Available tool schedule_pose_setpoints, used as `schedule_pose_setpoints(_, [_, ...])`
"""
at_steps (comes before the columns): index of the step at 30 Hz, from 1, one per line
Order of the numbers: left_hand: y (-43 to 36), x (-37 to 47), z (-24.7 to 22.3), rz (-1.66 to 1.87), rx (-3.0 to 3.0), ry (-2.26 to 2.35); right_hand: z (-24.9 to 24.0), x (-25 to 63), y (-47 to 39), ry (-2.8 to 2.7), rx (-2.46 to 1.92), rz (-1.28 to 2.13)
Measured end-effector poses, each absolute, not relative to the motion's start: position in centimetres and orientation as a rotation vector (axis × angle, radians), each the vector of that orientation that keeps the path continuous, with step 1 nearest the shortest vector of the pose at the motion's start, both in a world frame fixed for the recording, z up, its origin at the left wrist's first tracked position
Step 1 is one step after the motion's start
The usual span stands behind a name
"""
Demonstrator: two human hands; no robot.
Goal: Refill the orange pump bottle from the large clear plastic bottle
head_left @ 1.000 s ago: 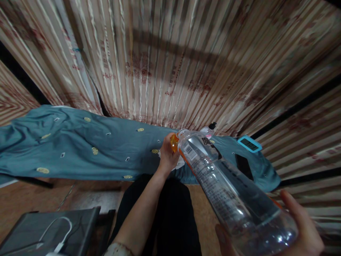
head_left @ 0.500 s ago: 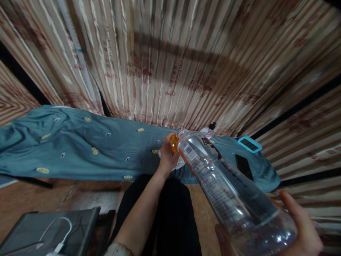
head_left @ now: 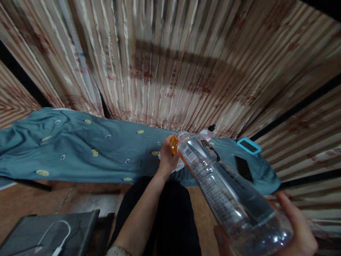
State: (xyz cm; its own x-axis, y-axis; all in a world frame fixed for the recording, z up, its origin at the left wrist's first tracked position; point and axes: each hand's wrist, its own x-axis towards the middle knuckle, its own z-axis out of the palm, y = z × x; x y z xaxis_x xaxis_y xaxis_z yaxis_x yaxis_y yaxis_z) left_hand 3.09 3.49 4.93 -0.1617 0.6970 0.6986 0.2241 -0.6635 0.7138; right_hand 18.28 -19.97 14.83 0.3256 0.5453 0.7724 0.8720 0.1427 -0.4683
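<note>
A large clear plastic bottle (head_left: 218,177) with a printed label lies tilted across the right side of the view, its mouth pointing away and to the left. My right hand (head_left: 298,227) is wrapped around its bottom end, near the camera. At the mouth end, my left hand (head_left: 167,156) is closed on a glossy orange cap (head_left: 174,145). The cap sits right beside the bottle mouth; whether the two touch I cannot tell. A white tissue (head_left: 179,165) shows beside and below my left hand, on the cloth.
A teal cloth with yellow prints (head_left: 112,153) covers the long narrow table. To the right are a blue-framed digital clock (head_left: 249,145), a dark phone (head_left: 243,169) and a pump bottle (head_left: 209,132). A grey stool (head_left: 80,227) with a white cable (head_left: 68,227) stands lower left. Pleated curtains (head_left: 165,64) hang behind.
The bottle's bottom end and my right hand have shifted slightly left. My left hand stays at the cap; the view has tilted a little.
</note>
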Motion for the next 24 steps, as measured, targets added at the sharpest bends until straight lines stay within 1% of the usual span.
schedule_pose_setpoints(9, [3.5,3.2,4.7,1.88,1.787,1.089,14.4,18.2,-19.6,-1.275,-1.499,-0.315])
schedule_pose_setpoints(14, [3.6,3.2,4.7,1.881,1.799,1.093,14.5,18.2,-19.8,-1.313,-1.513,-0.359])
schedule_pose_setpoints(20, [3.5,3.2,4.9,1.895,1.763,1.085,14.0,19.1,-19.9,-1.343,-1.525,-0.334])
schedule_pose_setpoints(24, [3.2,3.2,5.2,1.841,1.743,1.092,13.9,19.7,-19.9,-1.363,-1.51,-0.371])
